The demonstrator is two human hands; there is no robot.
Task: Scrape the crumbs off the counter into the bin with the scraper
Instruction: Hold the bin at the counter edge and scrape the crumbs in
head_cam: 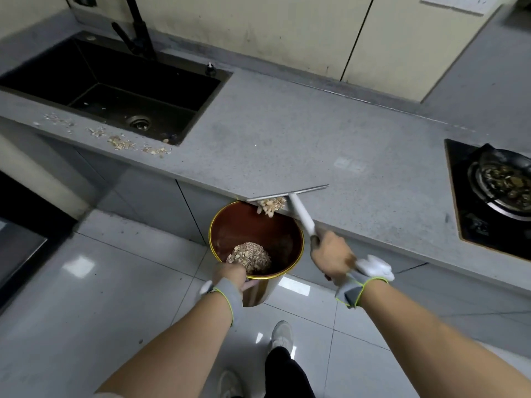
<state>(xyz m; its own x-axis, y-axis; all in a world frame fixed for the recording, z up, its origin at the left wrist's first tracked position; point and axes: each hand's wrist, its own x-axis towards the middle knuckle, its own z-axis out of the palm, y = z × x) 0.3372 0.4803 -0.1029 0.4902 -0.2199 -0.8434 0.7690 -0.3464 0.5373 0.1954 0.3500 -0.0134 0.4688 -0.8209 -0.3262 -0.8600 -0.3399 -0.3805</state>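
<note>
A round bin (298,239) with a gold rim and brown inside hangs just below the grey counter's (287,139) front edge, gripped at its near rim by my left hand (231,275). A heap of crumbs (249,257) lies in the bin. My right hand (332,255) is closed on the white handle of the scraper (300,212), whose metal blade rests on the counter edge. A clump of crumbs (270,206) tips over the edge above the bin. More crumbs (122,143) lie scattered on the counter in front of the sink.
A black sink (86,70) with a black tap (138,27) is set into the counter at left. A black gas hob (457,196) with a burner sits at the right. Below is a glossy tiled floor (100,282) with my shoes on it.
</note>
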